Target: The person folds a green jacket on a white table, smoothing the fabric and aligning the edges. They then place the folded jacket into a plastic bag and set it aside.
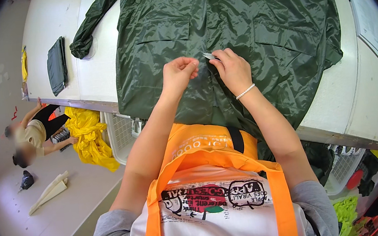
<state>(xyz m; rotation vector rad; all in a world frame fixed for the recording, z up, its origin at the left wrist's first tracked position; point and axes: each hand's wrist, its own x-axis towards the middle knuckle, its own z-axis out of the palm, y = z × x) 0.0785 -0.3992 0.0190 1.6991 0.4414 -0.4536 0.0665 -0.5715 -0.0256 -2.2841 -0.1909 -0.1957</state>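
A dark green, shiny rain jacket [162, 57] is spread over the white table, its front opening running down the middle between two flap pockets. Just left of that opening, my left hand [179, 77] hovers over the fabric with thumb and fingertips pinched together; whatever they grip is too small to make out. My right hand [233, 70], with a beaded bracelet at the wrist, rests by the opening. Between its thumb and index finger is a small silvery-white pointed piece [209, 56], whose kind I cannot tell. The tips of both hands are close but apart.
A folded dark green garment [57, 66] lies on the white table [93, 78] at left. Yellow fabric [87, 136] hangs by a white plastic basket [120, 139] below the edge. People [34, 136] are at far left. Papers [367, 23] lie at right, above another basket [344, 171].
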